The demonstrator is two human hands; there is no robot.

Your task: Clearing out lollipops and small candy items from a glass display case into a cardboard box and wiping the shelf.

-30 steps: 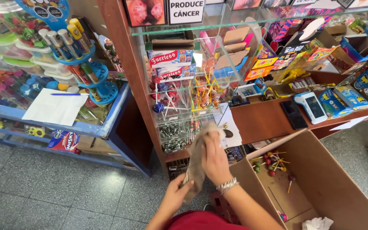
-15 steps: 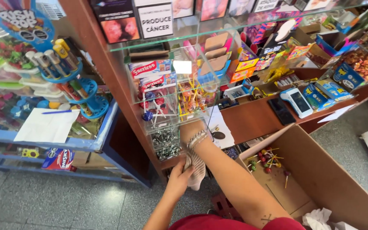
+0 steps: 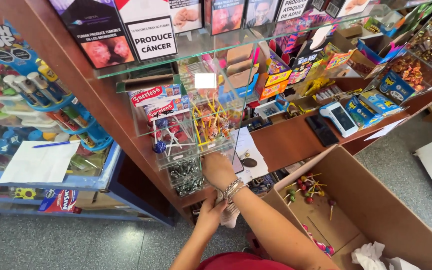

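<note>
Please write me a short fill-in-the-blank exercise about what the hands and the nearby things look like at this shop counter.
1. The right hand wears a beaded ____ at the wrist.
2. The left hand holds a pale ____ below the clear display case.
3. Loose lollipops lie inside the open ____ box.
4. A blue ____ rests on the white paper.

Missing words: bracelet; cloth; cardboard; pen

Clear glossy plastic bins (image 3: 196,130), matt cardboard box (image 3: 376,200), soft cloth (image 3: 230,215).

Right hand (image 3: 218,169) reaching forward and up, back of hand to camera, fingers curled out of sight, bracelets at wrist, left hand (image 3: 211,215) lower, beneath right forearm, fingers closed.
</note>
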